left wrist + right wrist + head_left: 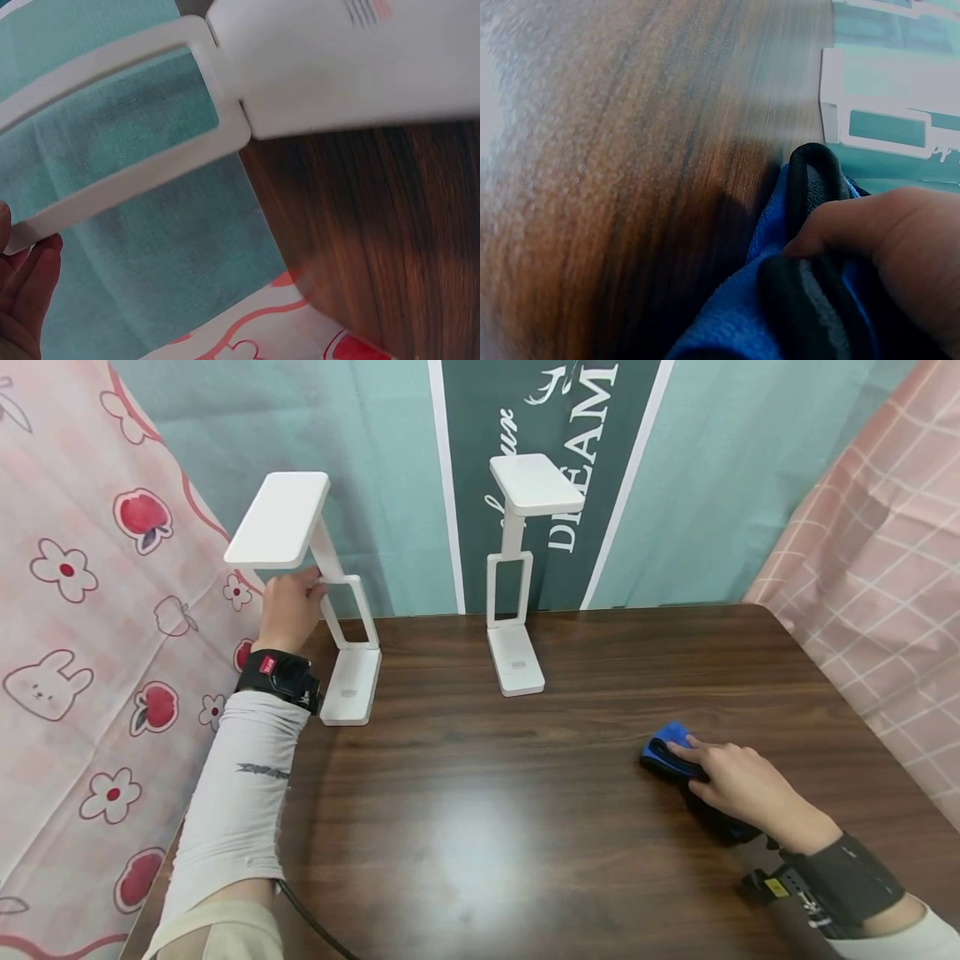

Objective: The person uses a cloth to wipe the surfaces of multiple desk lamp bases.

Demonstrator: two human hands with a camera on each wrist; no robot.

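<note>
At the left stands a white folding desk lamp (352,685) with a flat rectangular head, an open frame-like arm and a flat base. My left hand (288,610) pinches the upper side of that frame; in the left wrist view, fingertips (46,262) hold one edge of the lamp frame (135,176). At the right, my right hand (750,785) grips a folded blue and black cloth (671,745) on the table. The right wrist view shows the thumb (855,225) pressed into the folds of the cloth (731,315). The fingers beneath are hidden.
A second white lamp (517,660) stands unfolded near the back edge of the brown wooden table (465,760). Behind hang a teal curtain (375,460) and, at the sides, pink curtains (885,552). A black cable (315,922) runs below my left arm.
</note>
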